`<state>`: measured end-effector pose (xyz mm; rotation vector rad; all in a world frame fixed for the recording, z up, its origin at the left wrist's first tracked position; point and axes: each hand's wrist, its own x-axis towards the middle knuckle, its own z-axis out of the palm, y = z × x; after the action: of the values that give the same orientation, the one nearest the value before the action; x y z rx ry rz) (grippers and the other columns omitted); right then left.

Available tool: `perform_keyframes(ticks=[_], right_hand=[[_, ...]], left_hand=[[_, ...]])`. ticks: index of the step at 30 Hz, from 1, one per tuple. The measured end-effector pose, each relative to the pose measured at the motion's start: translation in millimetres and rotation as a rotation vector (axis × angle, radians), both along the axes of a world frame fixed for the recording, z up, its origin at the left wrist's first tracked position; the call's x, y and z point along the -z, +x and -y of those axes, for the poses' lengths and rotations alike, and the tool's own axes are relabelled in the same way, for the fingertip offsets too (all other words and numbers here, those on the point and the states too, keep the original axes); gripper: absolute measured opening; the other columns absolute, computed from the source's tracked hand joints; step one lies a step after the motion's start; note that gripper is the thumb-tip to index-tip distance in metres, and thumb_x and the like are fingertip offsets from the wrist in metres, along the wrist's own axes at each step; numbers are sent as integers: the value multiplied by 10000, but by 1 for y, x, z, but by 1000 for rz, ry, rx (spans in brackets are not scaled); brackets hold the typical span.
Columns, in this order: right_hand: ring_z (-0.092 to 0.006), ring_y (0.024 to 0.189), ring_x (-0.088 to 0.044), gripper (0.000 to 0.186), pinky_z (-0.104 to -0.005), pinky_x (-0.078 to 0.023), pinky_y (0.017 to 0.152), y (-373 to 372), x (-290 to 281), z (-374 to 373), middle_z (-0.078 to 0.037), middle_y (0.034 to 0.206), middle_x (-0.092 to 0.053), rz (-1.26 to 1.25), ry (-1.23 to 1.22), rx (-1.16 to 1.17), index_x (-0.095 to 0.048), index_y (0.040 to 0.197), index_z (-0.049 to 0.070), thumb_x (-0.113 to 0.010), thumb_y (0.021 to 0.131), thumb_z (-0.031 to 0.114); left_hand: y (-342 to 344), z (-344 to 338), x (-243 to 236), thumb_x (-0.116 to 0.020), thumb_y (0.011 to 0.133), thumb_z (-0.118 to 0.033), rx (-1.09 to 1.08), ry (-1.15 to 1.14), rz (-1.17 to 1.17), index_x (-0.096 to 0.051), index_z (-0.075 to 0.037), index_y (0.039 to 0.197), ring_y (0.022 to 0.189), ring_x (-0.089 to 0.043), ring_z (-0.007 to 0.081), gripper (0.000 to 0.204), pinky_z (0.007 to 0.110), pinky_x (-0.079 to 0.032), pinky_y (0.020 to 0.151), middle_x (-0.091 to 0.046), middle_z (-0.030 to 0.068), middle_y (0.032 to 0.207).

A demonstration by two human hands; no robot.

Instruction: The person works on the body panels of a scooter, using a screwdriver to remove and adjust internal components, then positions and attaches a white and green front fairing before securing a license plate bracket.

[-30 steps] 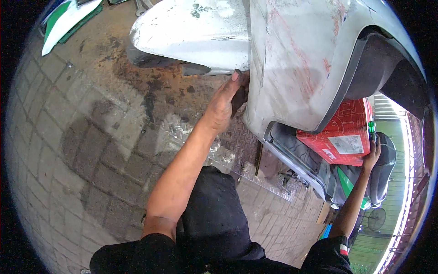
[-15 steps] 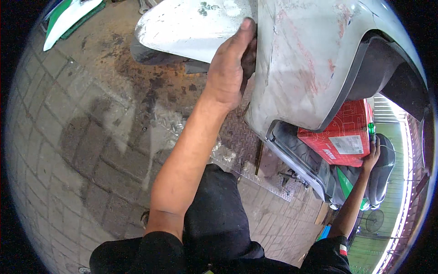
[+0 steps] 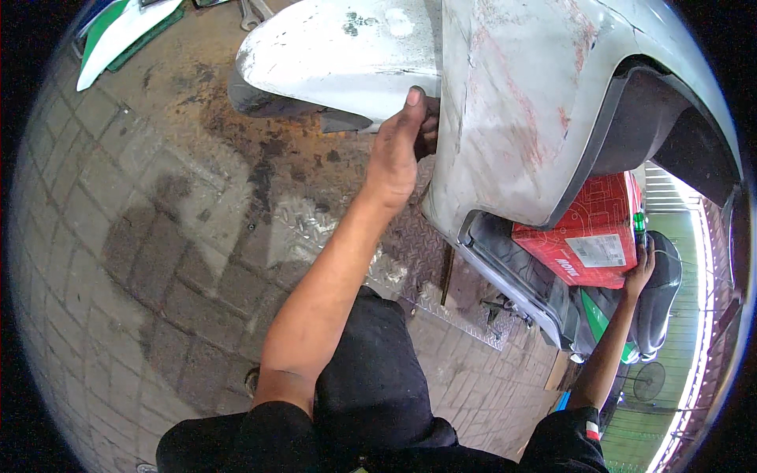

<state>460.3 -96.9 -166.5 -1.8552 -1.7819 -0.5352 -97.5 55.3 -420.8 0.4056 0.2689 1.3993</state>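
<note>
A scooter's scuffed white front panel point(image 3: 512, 118) fills the upper middle, with reddish smears on it. At its left edge is my left hand point(image 3: 394, 162), fingers curled round the edge and thumb pointing up; the fingertips are hidden behind the panel. Just left of that hand juts the white front fender point(image 3: 339, 55) over a dark tyre. On the right, my right hand point(image 3: 640, 272) is closed round a screwdriver point(image 3: 639, 224) with a green, see-through handle, held upright. That hand is against the corner of a red cardboard box point(image 3: 583, 209) on the scooter's footboard.
Behind the box is the dark seat point(image 3: 662, 276). A green-and-white body panel point(image 3: 126, 35) and a wrench point(image 3: 252, 14) lie at the upper left. Under the scooter is a stained metal tread plate point(image 3: 394, 260); paving bricks point(image 3: 102, 260) surround it. A fan point(image 3: 647, 382) stands lower right.
My left hand has slid down along the panel's edge, and its thumb is lower. The right hand and the screwdriver have barely shifted.
</note>
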Motion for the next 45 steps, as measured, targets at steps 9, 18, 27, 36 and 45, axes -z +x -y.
perform_keyframes(ticks=[9, 18, 27, 36, 45], right_hand=[[-265, 1210, -530, 491, -361, -380, 1049, -29, 6, -12, -214, 1314, -560, -289, 25, 35, -464, 1348, -123, -516, 971, 186], [-287, 1226, -519, 490, -381, -376, 1057, 13, -11, 5, -232, 1337, -542, 87, -1, -70, -477, 1325, -137, -511, 974, 202], [-276, 1227, -518, 518, -388, -373, 1056, -4, 1, -8, -222, 1317, -560, -243, 16, -10, -466, 1329, -142, -516, 959, 216], [-421, 1258, -500, 338, -487, -408, 1055, 70, -29, 8, -268, 1393, -477, 462, -66, -95, -524, 1296, 30, -432, 1005, 175], [-405, 1229, -530, 365, -478, -419, 1042, 50, -33, 9, -262, 1384, -491, 661, -47, -133, -566, 1257, -15, -413, 1006, 200]], left_hand=[[-5, 0, -2, -415, 979, -607, -117, 204, -382, -608, 50, 1187, 1002, -587, 178, 716, 325, -435, 935, -662, 116, 1071], [18, 16, 56, -574, 996, -326, -58, 205, -388, -688, 23, 988, 880, -604, 107, 366, 266, -462, 845, -687, 25, 888], [14, 2, 104, -501, 928, -637, 302, 171, -539, -740, 1, 899, 850, -608, 152, 681, 333, -464, 869, -719, 99, 913], [29, -3, 118, -353, 908, -744, 386, 260, -769, -647, 39, 1166, 1078, -609, 313, 876, 372, -421, 983, -665, 219, 1151], [24, -10, 117, -273, 942, -704, 437, 351, -871, -614, -3, 1235, 1169, -567, 382, 833, 404, -407, 1029, -621, 252, 1202]])
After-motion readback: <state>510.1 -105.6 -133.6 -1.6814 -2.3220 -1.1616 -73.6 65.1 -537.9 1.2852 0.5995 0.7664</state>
